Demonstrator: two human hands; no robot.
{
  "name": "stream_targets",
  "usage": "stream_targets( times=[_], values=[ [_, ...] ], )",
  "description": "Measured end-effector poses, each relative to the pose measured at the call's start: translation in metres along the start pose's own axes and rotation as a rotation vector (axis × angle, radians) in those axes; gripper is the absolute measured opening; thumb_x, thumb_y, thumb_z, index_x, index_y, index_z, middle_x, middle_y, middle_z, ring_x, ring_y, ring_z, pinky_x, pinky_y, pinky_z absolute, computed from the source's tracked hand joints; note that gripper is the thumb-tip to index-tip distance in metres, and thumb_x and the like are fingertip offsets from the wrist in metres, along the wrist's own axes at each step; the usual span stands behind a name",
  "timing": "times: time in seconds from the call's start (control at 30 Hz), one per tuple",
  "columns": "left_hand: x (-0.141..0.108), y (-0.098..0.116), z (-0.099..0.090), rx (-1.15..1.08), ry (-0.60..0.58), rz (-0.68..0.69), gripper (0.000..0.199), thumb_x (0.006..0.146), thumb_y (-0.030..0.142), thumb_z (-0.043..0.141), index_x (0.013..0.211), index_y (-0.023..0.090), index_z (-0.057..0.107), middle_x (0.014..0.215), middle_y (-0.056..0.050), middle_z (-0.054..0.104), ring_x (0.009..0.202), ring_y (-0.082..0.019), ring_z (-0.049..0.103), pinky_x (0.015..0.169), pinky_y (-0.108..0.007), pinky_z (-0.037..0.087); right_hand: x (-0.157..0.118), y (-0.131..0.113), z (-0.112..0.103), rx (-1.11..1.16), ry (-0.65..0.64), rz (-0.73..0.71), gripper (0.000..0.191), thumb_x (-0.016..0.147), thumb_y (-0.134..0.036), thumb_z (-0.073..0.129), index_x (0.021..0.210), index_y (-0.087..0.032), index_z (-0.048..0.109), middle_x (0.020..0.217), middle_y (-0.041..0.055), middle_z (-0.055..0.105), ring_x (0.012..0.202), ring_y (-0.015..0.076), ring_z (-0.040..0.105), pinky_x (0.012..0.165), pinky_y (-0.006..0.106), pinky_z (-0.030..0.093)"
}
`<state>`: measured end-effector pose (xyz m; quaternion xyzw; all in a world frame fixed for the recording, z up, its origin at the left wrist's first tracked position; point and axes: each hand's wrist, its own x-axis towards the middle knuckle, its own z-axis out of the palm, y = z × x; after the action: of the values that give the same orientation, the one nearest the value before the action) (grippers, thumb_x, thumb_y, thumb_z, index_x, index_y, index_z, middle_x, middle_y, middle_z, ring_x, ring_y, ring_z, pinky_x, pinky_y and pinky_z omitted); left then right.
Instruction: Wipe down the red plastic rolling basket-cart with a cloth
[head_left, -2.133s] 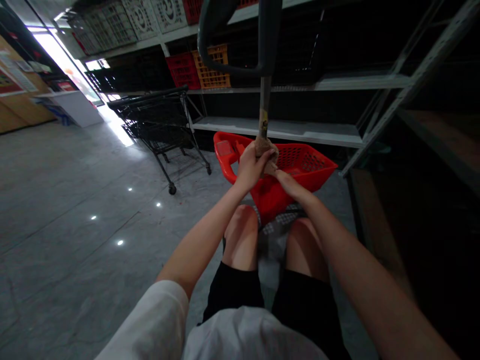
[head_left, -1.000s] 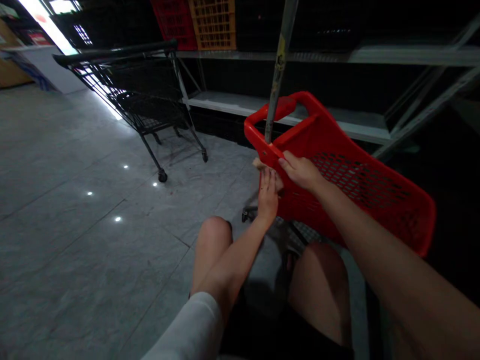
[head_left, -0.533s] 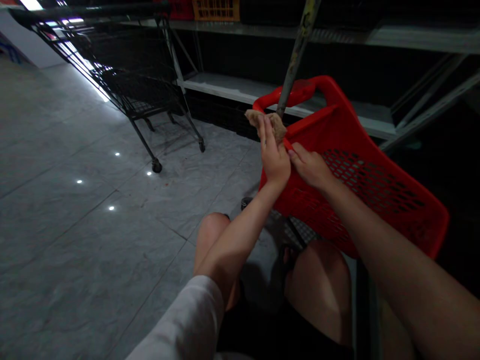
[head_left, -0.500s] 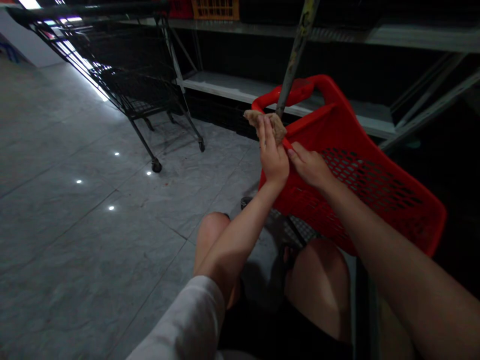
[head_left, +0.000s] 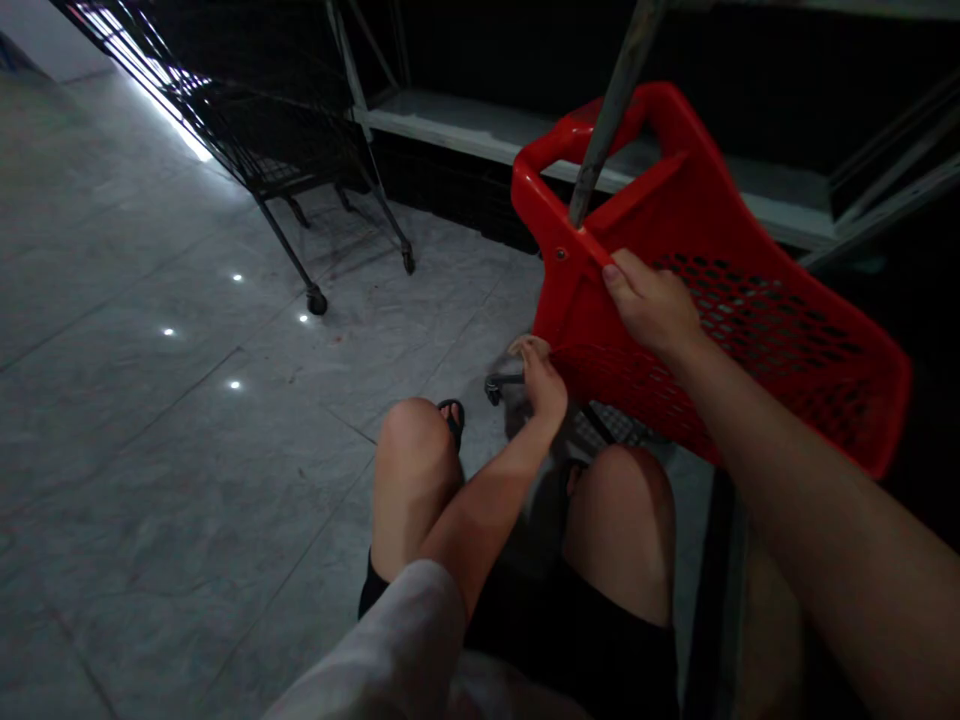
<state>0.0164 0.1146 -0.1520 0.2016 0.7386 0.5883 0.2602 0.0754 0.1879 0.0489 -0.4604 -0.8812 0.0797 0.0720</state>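
A red plastic basket (head_left: 757,370) with perforated sides leans in front of me, tilted, with a moulded handle at its upper end. My right hand (head_left: 654,305) is closed around its near rim, thumb on the edge. Lower down, my left hand (head_left: 543,382) presses a tan cloth (head_left: 529,345) against the basket's near lower side. Most of the cloth is hidden by the fingers and the basket. A worn metal pole (head_left: 611,115) passes by the handle; whether it joins the basket I cannot tell.
A dark wire shopping cart (head_left: 292,180) on casters stands at the left. Behind the basket runs a metal rack with a low white shelf (head_left: 457,125). A small caster (head_left: 493,388) shows beneath the basket. Grey tiles (head_left: 225,480) cover the floor.
My left hand has moved the cloth down from beside the handle to the basket's lower side. My right hand still grips the rim. The view has tipped downward.
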Motion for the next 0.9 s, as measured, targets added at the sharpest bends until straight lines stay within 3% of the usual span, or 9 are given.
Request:
stream_targets(
  times=[0.13,0.2,0.27,0.33,0.4,0.47,0.6,0.73,0.9],
  values=[
    [0.019,0.063,0.011,-0.121,0.118,0.381,0.072,0.111,0.016,0.041,0.178,0.023,0.016,0.184,-0.006,0.030,0.172,-0.015,0.022,0.142,-0.038,0.023,0.002,0.001,0.003,-0.006,0.022,-0.027,0.044,0.116,-0.045,0.029,0.128,-0.023,0.065,0.105,0.0124,0.076,0.083,0.0246,0.062,0.075,0.036,0.029],
    [0.019,0.072,0.014,-0.082,0.127,0.497,0.077,0.109,0.015,0.041,0.179,0.027,0.011,0.187,-0.001,0.021,0.173,-0.014,0.014,0.143,-0.039,0.019,0.004,0.004,0.006,-0.012,0.044,-0.051,0.043,0.115,-0.044,0.029,0.127,-0.023,0.065,0.105,0.0113,0.076,0.082,0.0244,0.062,0.074,0.035,0.027],
    [0.013,0.058,0.015,0.007,0.098,0.508,0.080,0.105,0.010,0.041,0.179,0.025,0.015,0.187,-0.002,0.019,0.173,-0.016,0.010,0.143,-0.040,0.018,0.006,0.007,0.009,-0.005,0.070,-0.070,0.043,0.115,-0.045,0.029,0.125,-0.024,0.065,0.102,0.0097,0.076,0.080,0.0238,0.062,0.073,0.035,0.026],
    [0.003,0.025,0.014,0.084,0.018,0.450,0.079,0.100,0.005,0.042,0.176,0.021,0.026,0.185,-0.007,0.027,0.173,-0.019,0.013,0.142,-0.041,0.021,0.007,0.010,0.010,0.016,0.080,-0.083,0.043,0.115,-0.048,0.030,0.122,-0.026,0.066,0.098,0.0082,0.076,0.078,0.0230,0.061,0.072,0.034,0.026],
    [-0.006,-0.014,0.013,0.109,-0.090,0.328,0.081,0.094,-0.001,0.043,0.172,0.019,0.037,0.182,-0.009,0.035,0.172,-0.018,0.019,0.141,-0.038,0.025,0.008,0.010,0.010,0.021,0.084,-0.077,0.043,0.115,-0.050,0.031,0.123,-0.026,0.067,0.098,0.0083,0.077,0.077,0.0231,0.061,0.072,0.035,0.027],
    [-0.013,-0.046,0.012,0.095,-0.133,0.174,0.083,0.091,-0.005,0.042,0.172,0.014,0.036,0.183,-0.011,0.029,0.171,-0.018,0.019,0.140,-0.034,0.027,0.008,0.008,0.009,0.004,0.084,-0.059,0.045,0.115,-0.049,0.030,0.126,-0.025,0.067,0.102,0.0098,0.078,0.079,0.0242,0.062,0.072,0.036,0.029],
    [-0.013,-0.069,0.010,0.077,-0.062,0.004,0.075,0.098,0.000,0.040,0.172,0.000,0.028,0.182,-0.025,0.024,0.171,-0.024,0.025,0.140,-0.038,0.029,0.005,0.002,0.005,-0.013,0.075,-0.034,0.048,0.117,-0.048,0.025,0.131,-0.028,0.067,0.109,0.0109,0.079,0.084,0.0255,0.062,0.075,0.037,0.033],
    [0.005,-0.037,0.005,0.049,0.012,0.003,0.067,0.105,0.006,0.040,0.171,0.007,0.033,0.178,-0.021,0.038,0.169,-0.022,0.033,0.140,-0.039,0.030,0.002,0.004,0.005,-0.009,0.057,-0.045,0.045,0.117,-0.046,0.027,0.128,-0.028,0.066,0.111,0.0106,0.079,0.089,0.0260,0.066,0.077,0.035,0.034],
    [0.042,0.054,-0.011,-0.105,0.094,0.313,0.042,0.116,0.023,0.033,0.153,0.021,0.052,0.155,-0.012,0.066,0.151,-0.018,0.058,0.129,-0.037,0.046,-0.009,0.021,0.014,0.012,0.086,-0.172,0.046,0.114,-0.046,0.031,0.122,-0.022,0.070,0.112,0.0129,0.080,0.088,0.0287,0.071,0.076,0.035,0.036]
  ],
)
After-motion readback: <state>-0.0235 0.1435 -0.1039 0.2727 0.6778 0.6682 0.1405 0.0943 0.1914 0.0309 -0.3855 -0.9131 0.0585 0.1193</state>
